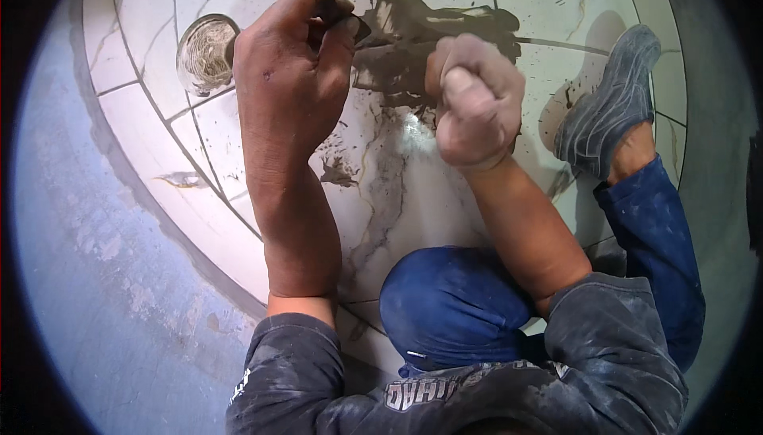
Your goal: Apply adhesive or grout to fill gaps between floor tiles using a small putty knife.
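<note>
My left hand (pixel 292 77) is closed in a pinch around a small dark, thin-edged piece (pixel 362 31), at the left end of a wet grey-brown grout smear (pixel 397 53). The fingers hide most of that piece, so its kind does not show. To its right, my right hand (pixel 477 102) makes a slightly blurred fist over the lower edge of the smear. Whatever it holds, if anything, is hidden. The smear lies over a joint between white marble-look tiles (pixel 429 196), with splashes and drips around it.
A round container (pixel 208 55) with pale swirled residue sits left of my left hand. My grey shoe (pixel 616 101) rests on the tiles at the right, and my bent knee (pixel 453 292) in blue trousers is close below. A scuffed bluish wall (pixel 103 252) borders the tiles at left.
</note>
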